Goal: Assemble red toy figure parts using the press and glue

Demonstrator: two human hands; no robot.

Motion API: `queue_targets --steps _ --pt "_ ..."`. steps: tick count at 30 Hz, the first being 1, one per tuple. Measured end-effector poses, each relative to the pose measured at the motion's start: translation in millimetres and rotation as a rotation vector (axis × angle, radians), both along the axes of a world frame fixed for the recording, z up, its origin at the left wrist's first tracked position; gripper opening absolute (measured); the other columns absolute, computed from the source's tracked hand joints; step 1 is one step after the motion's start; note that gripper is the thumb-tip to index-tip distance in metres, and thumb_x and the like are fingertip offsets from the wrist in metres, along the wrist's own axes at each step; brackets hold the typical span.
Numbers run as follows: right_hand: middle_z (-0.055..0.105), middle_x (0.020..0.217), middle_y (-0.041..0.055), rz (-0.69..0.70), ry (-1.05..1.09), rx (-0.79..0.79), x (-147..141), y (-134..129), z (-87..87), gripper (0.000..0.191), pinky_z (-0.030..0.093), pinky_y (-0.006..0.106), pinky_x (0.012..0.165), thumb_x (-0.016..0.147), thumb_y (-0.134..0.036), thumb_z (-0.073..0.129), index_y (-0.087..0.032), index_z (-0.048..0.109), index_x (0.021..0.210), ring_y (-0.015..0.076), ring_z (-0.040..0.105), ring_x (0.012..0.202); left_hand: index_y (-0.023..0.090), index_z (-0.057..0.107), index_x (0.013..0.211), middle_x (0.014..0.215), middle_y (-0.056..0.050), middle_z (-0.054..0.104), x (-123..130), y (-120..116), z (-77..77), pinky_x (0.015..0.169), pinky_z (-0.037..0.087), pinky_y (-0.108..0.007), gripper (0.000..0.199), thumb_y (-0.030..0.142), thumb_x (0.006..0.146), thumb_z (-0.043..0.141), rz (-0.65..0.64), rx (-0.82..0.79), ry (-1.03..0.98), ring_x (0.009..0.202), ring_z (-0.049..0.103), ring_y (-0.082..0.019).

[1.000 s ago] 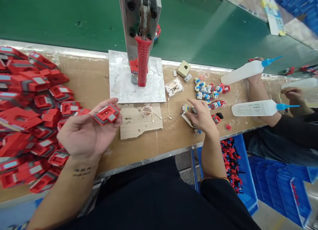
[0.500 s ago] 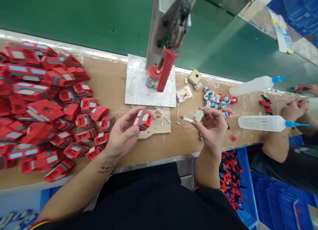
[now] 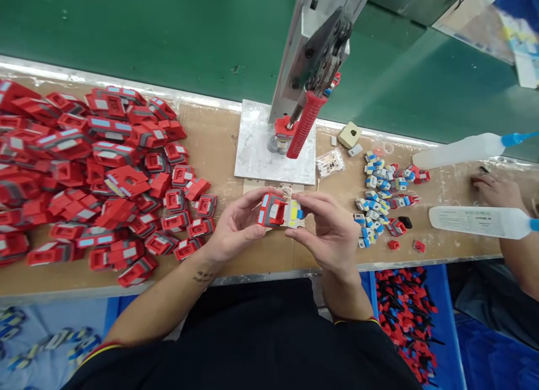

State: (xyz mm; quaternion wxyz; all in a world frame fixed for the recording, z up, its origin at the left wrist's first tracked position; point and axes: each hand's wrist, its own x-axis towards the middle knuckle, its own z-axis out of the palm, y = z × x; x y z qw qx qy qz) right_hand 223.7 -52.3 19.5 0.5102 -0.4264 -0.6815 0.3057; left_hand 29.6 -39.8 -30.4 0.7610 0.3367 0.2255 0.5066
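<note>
My left hand [image 3: 240, 224] is closed on a red toy vehicle body [image 3: 271, 210] with grey trim and pale window patches. In my right hand [image 3: 326, 224] a small white, yellow and blue block [image 3: 293, 214] is pinched between thumb and fingers. The two parts are close together over a torn piece of cardboard [image 3: 252, 186]; whether they touch I cannot tell. Just behind them stands a hand press with a red handle [image 3: 306, 125] on a metal base plate [image 3: 256, 148], a red part [image 3: 284, 126] under its plunger.
Red vehicle bodies [image 3: 126, 179] lie heaped at the left. Small white and blue blocks [image 3: 373, 205], a bag of cotton swabs [image 3: 329, 163] and white bottles [image 3: 475, 221] are to the right. A blue bin [image 3: 448, 322] of red and black parts stands below. Another person's hand [image 3: 497, 189] is at far right.
Both hands have come together, bringing the red vehicle body and the small block close to each other. The view has shifted left, so the bench things appear further right.
</note>
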Motion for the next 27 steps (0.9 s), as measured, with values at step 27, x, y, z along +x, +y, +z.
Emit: queue_targets --steps 27 --pt "0.081 0.091 0.005 -0.303 -0.247 0.595 -25 -4 -30.0 0.072 0.069 0.044 0.064 0.09 -0.027 0.087 -0.038 0.06 0.156 0.0273 0.079 0.075 0.025 0.071 0.133 0.129 -0.01 0.081 8 -10 12.5 0.101 0.064 -0.032 0.07 0.025 0.07 0.104 0.17 0.263 0.248 0.115 0.08 -0.026"
